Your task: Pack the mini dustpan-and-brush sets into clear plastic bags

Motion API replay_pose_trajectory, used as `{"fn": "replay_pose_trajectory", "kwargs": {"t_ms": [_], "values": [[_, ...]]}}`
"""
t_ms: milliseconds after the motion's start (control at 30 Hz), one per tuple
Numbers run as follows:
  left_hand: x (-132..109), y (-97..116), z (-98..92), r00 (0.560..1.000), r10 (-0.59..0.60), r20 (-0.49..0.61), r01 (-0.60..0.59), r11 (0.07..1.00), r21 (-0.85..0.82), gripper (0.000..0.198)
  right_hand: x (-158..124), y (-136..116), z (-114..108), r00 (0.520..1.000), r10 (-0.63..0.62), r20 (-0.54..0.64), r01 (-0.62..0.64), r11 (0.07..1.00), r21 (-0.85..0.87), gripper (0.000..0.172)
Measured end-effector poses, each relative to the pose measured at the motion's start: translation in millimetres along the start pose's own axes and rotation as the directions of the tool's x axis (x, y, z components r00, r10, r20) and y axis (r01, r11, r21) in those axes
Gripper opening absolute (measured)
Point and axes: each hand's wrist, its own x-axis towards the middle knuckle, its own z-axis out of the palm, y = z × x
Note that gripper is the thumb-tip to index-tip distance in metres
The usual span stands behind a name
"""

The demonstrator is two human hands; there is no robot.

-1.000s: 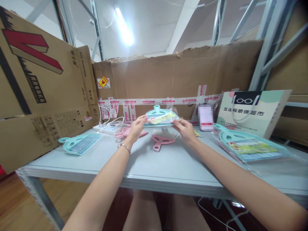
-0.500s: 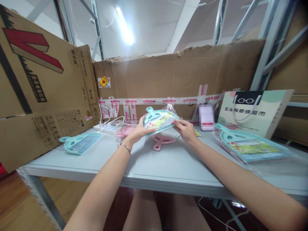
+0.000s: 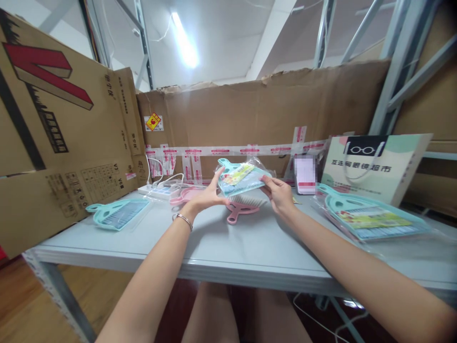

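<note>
Above the middle of the table I hold a light-blue dustpan in a clear plastic bag, with a yellow-green printed card inside. My left hand grips its left edge, thumb at the lower corner and fingers up by the handle. The right edge is pinched between the thumb and fingers of my right hand. Just below lies a pink brush with pale bristles, partly covered by the dustpan. Behind my left hand a pink dustpan shows in part.
On the left of the table lies a blue dustpan with a brush. More bagged dustpan sets lie at right, before a paper bag and a phone. A power strip and cardboard walls stand behind.
The bagged dustpan has tilted and shifted slightly right. My left thumb has slid off its front face to the lower edge, while my right hand keeps its pinch.
</note>
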Motion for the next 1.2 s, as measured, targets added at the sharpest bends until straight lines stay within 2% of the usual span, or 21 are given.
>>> {"fn": "replay_pose_trajectory", "kwargs": {"t_ms": [67,133,200,267,367,467,567,667,733,800,867,1000,1200], "values": [[1,-3,5.9,0.999,0.053,-0.002,-0.053,0.994,0.095,0.121,1,0,0,1.000,-0.002,-0.029,0.003,1.000,0.021,0.020],[3,-5,12.5,0.994,0.075,-0.074,-0.062,0.984,0.168,0.117,1,1,0,0.999,0.006,-0.032,-0.005,0.999,0.040,0.022],[5,-5,17.7,0.980,0.075,-0.186,-0.038,0.980,0.197,0.096,0,1,1,1.000,0.009,-0.010,-0.009,0.999,0.042,0.023],[6,-3,20.0,0.958,0.050,-0.283,-0.003,0.987,0.163,0.065,-3,1,3,1.000,0.013,0.025,-0.013,0.999,0.030,0.023],[7,0,19.0,0.927,0.072,-0.369,-0.024,0.991,0.132,0.030,-9,-2,5,0.998,0.006,0.070,-0.008,0.999,0.032,0.028],[8,-1,15.7,0.895,0.167,-0.413,-0.084,0.974,0.213,0.013,-14,-8,6,0.994,-0.009,0.113,0.005,0.999,0.037,0.047],[10,-3,13.0,0.867,0.235,-0.439,-0.132,0.959,0.251,0.004,-14,-11,6,0.991,0.046,0.126,-0.047,0.999,0.006,0.065],[12,-8,10.8,0.849,0.240,-0.471,-0.148,0.963,0.225,0.006,-9,-8,4,0.987,0.135,0.087,-0.131,0.990,-0.052,0.051],[13,-14,8.9,0.853,0.203,-0.482,-0.151,0.978,0.145,0.030,-6,-5,3,0.985,0.161,0.055,-0.157,0.985,-0.072,0.040],[16,-20,6.0,0.870,0.141,-0.472,-0.140,0.989,0.037,0.059,-4,-3,2,0.986,0.162,0.030,-0.160,0.985,-0.066,0.038],[18,-26,2.7,0.891,0.069,-0.448,-0.097,0.994,-0.040,0.076,-3,-2,2,0.986,0.164,0.005,-0.163,0.985,-0.062,0.040],[19,-32,-2.0,0.898,0.001,-0.440,-0.036,0.997,-0.072,0.083,-3,-3,3,0.983,0.182,-0.005,-0.181,0.979,-0.093,0.040],[20,-31,-2.0,0.891,0.030,-0.452,-0.063,0.996,-0.058,0.079,-2,-3,2,0.982,0.189,0.011,-0.186,0.977,-0.107,0.041]]}}
